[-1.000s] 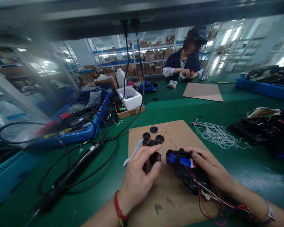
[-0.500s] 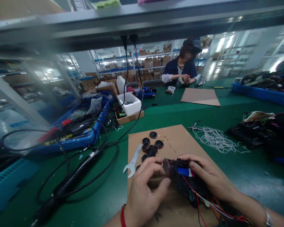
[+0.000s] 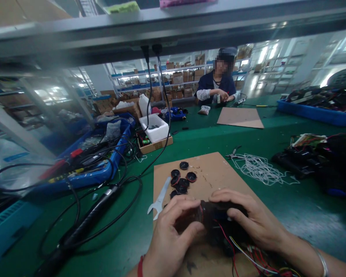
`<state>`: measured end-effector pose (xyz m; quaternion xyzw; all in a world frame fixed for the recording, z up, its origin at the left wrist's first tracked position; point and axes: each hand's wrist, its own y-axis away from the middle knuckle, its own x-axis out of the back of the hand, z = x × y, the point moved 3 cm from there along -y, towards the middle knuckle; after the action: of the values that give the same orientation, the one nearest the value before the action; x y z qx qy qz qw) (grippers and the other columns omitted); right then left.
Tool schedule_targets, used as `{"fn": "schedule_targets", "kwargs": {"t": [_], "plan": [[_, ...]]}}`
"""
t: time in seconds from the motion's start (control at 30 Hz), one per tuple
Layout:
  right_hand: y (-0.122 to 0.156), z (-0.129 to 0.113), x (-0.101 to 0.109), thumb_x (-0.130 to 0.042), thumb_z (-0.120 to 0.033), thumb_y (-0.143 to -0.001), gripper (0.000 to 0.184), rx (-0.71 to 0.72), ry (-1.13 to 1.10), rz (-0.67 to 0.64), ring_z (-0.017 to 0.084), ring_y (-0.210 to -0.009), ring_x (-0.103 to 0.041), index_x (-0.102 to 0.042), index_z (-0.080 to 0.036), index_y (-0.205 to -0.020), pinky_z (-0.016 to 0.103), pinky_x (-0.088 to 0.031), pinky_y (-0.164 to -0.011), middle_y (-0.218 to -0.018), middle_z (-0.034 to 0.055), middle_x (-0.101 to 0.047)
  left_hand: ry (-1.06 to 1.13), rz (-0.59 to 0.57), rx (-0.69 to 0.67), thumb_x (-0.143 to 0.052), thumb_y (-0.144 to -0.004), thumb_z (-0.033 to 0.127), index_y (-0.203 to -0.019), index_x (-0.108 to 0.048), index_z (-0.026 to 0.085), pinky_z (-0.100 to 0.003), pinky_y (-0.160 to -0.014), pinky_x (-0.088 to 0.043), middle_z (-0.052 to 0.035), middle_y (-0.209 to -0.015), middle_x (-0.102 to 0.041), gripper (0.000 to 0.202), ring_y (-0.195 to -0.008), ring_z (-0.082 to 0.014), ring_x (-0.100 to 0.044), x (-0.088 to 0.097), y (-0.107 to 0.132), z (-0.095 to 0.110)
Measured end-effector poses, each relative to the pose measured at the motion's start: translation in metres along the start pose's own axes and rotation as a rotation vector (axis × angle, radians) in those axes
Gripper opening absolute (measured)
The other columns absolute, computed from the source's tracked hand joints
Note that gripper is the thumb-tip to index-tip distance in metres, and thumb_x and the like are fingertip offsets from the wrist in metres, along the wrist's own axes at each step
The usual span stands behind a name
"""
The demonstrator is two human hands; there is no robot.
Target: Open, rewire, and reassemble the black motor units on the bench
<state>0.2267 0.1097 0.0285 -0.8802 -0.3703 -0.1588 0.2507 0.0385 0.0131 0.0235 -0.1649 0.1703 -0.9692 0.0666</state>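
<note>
Both my hands close around a black cylindrical housing (image 3: 216, 217) with red, yellow and white wires trailing toward me. My left hand (image 3: 173, 234) grips its left end, where a red ring shows between my fingers. My right hand (image 3: 253, 219) wraps over its right side and hides most of the body. Several round black caps with red rims (image 3: 183, 182) lie on a brown cardboard sheet (image 3: 216, 169) just beyond my left fingers. A steel open-end wrench (image 3: 159, 202) rests near my left hand.
An electric screwdriver (image 3: 83, 227) and its black cable lie left of the cardboard. Beyond it stands a blue crate of cables (image 3: 86, 173). Pliers (image 3: 233, 155) and tangled white cord (image 3: 258, 169) lie to the right. A co-worker (image 3: 216, 82) works across the green bench.
My left hand has moved from beside the housing onto its left end, and the round cap it held is no longer visible. The blue part of the housing is now covered by my hands.
</note>
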Motion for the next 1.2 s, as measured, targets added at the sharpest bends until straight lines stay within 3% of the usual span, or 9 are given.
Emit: {"fn": "schedule_targets", "kwargs": {"t": [0.2, 0.33, 0.5, 0.57, 0.73, 0.87, 0.97, 1.13, 1.2], "plan": [[0.001, 0.010, 0.001, -0.047, -0.060, -0.088, 0.046, -0.296, -0.012, 0.048, 0.028, -0.102, -0.062, -0.071, -0.023, -0.102, 0.045, -0.048, -0.091, -0.106, 0.0095, -0.070, -0.401, -0.163, -0.453, -0.047, -0.083, -0.004, -0.121, -0.053, 0.027, -0.033, -0.093, -0.051, -0.0091, -0.124, -0.050, 0.050, -0.118, -0.0189, -0.054, 0.005, 0.006, 0.004], [0.001, 0.011, 0.000, -0.045, -0.064, -0.086, 0.051, -0.305, -0.026, 0.070, 0.028, -0.102, -0.061, -0.071, -0.023, -0.102, 0.046, -0.047, -0.093, -0.106, 0.0100, -0.070, -0.235, -0.095, -0.325, -0.048, -0.080, -0.003, -0.110, -0.054, 0.027, -0.040, -0.098, -0.049, -0.0066, -0.124, -0.049, 0.043, -0.123, -0.0212, -0.050, 0.001, 0.006, 0.007], [0.000, 0.008, -0.001, -0.045, -0.062, -0.087, 0.049, -0.298, -0.025, 0.036, 0.028, -0.103, -0.061, -0.070, -0.023, -0.104, 0.047, -0.046, -0.094, -0.107, 0.0099, -0.069, -0.147, 0.061, -0.072, -0.065, -0.079, 0.015, -0.115, -0.052, 0.026, -0.037, -0.083, -0.058, -0.0084, -0.118, -0.057, 0.040, -0.107, -0.0227, -0.061, 0.003, -0.001, 0.014], [0.000, 0.008, -0.001, -0.045, -0.060, -0.088, 0.047, -0.285, -0.027, 0.029, 0.027, -0.104, -0.060, -0.069, -0.023, -0.104, 0.048, -0.045, -0.095, -0.109, 0.0098, -0.069, -0.301, -0.007, -0.133, -0.065, -0.080, 0.015, -0.110, -0.057, 0.024, -0.036, -0.080, -0.058, -0.0078, -0.109, -0.063, 0.033, -0.098, -0.0215, -0.064, 0.004, -0.003, 0.018], [0.000, 0.012, -0.004, -0.045, -0.058, -0.089, 0.046, -0.255, -0.071, 0.001, 0.026, -0.101, -0.061, -0.069, -0.022, -0.105, 0.047, -0.045, -0.093, -0.108, 0.0094, -0.068, -0.425, -0.125, -0.500, -0.048, -0.081, 0.001, -0.108, -0.056, 0.023, -0.036, -0.094, -0.051, -0.0068, -0.110, -0.064, 0.035, -0.114, -0.0204, -0.057, 0.003, 0.003, 0.023], [0.000, 0.008, -0.005, -0.044, -0.055, -0.091, 0.043, -0.219, -0.055, 0.002, 0.026, -0.104, -0.060, -0.068, -0.022, -0.105, 0.045, -0.044, -0.094, -0.109, 0.0092, -0.068, -0.350, 0.009, -0.138, -0.063, -0.082, 0.021, -0.118, -0.051, 0.023, -0.037, -0.082, -0.057, -0.0091, -0.117, -0.060, 0.038, -0.104, -0.0232, -0.062, 0.006, -0.001, 0.016], [-0.001, 0.003, -0.005, -0.045, -0.053, -0.092, 0.040, -0.194, -0.052, -0.032, 0.025, -0.102, -0.061, -0.069, -0.024, -0.104, 0.045, -0.044, -0.093, -0.107, 0.0083, -0.069, -0.269, -0.096, 0.041, -0.062, -0.084, 0.024, -0.104, -0.058, 0.024, -0.030, -0.071, -0.058, -0.0035, -0.095, -0.064, 0.020, -0.082, -0.0173, -0.066, 0.005, -0.002, 0.013], [-0.002, 0.007, -0.002, -0.044, -0.057, -0.090, 0.046, -0.274, -0.078, -0.018, 0.026, -0.101, -0.061, -0.070, -0.022, -0.105, 0.044, -0.046, -0.092, -0.106, 0.0092, -0.069, -0.463, -0.161, -0.385, -0.052, -0.081, 0.001, -0.108, -0.055, 0.024, -0.036, -0.094, -0.050, -0.0064, -0.118, -0.058, 0.036, -0.114, -0.0195, -0.056, 0.004, 0.003, 0.018], [-0.002, 0.007, -0.001, -0.045, -0.055, -0.090, 0.044, -0.278, -0.074, 0.013, 0.026, -0.101, -0.061, -0.070, -0.021, -0.104, 0.042, -0.046, -0.092, -0.106, 0.0093, -0.069, -0.479, -0.143, -0.455, -0.049, -0.080, -0.002, -0.111, -0.052, 0.025, -0.037, -0.096, -0.049, -0.0072, -0.122, -0.056, 0.040, -0.119, -0.0197, -0.053, 0.004, 0.005, 0.019]]}}
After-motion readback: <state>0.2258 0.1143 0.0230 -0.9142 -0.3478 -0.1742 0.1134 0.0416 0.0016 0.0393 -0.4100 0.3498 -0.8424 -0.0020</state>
